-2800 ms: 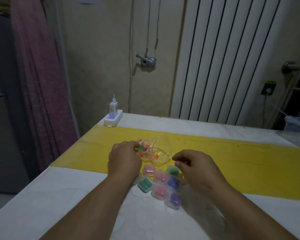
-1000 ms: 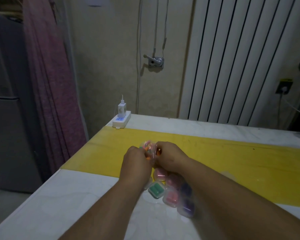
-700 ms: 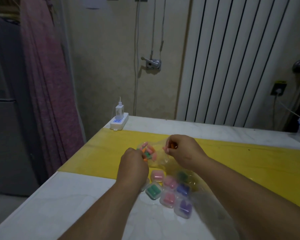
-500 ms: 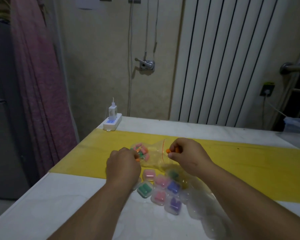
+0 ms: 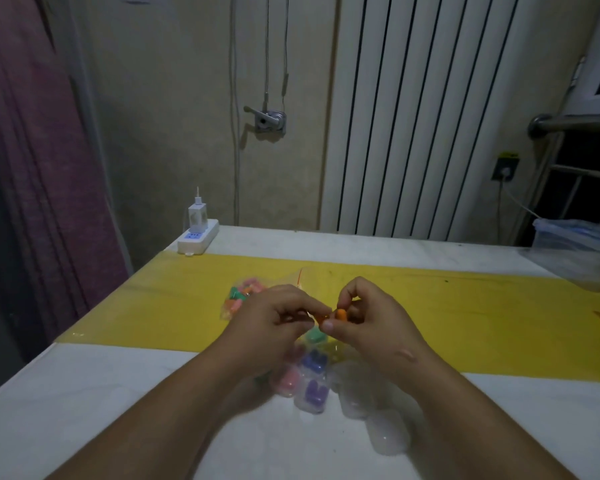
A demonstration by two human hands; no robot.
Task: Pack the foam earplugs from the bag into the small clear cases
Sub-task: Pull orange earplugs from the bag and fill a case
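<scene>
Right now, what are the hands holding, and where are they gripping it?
An orange foam earplug, pinched between the fingertips of the right hand and left hand; the exact contact is unclear.

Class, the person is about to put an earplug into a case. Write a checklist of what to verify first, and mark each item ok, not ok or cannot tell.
1. An earplug is in hand: ok. The right hand pinches an orange earplug at its fingertips.
2. The left hand is helping: cannot tell. Its fingertips meet the right hand's, but the grip is hidden.
3. An empty case is ready: ok. Clear cases lie beside the filled ones.
4. That case's lid is open: cannot tell; too blurred.
5. The bag of earplugs is within reach: ok. It lies on the yellow strip, just beyond the left hand.
</scene>
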